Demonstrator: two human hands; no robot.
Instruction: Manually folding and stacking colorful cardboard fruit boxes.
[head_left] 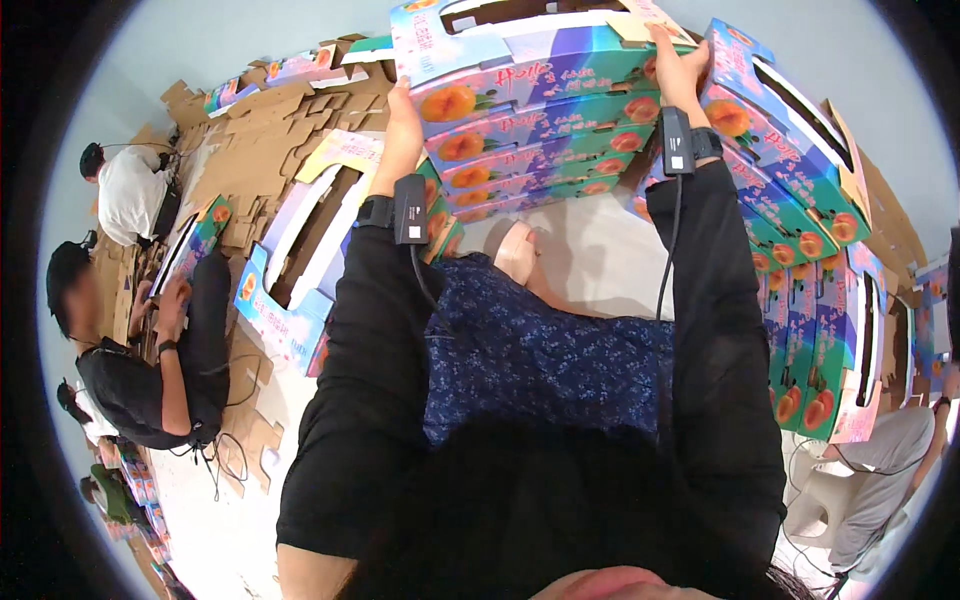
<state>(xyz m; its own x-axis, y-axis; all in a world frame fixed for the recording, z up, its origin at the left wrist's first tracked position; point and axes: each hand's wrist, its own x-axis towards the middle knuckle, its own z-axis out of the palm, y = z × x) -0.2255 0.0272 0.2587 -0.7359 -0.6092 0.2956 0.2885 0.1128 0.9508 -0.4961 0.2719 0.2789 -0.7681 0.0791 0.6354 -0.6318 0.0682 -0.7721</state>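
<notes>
Both my arms reach forward to a stack of printed cardboard fruit boxes (540, 125), coloured blue, purple and green with orange peach pictures. My left hand (403, 135) presses the left side of the top box (545, 75), its thumb along the edge and the other fingers mostly hidden. At the box's right end, my right hand (682, 75) grips the corner near a pale flap. The top box has a wide cut-out slot on its upper face. Each wrist wears a strap with a small black device and cable.
More peach boxes (785, 150) are stacked to the right. Another box (300, 260) with an open slot stands left of my arm. Flat brown cardboard (250, 160) covers the floor at the far left. A person in black (150, 370) handles a box there; others sit nearby.
</notes>
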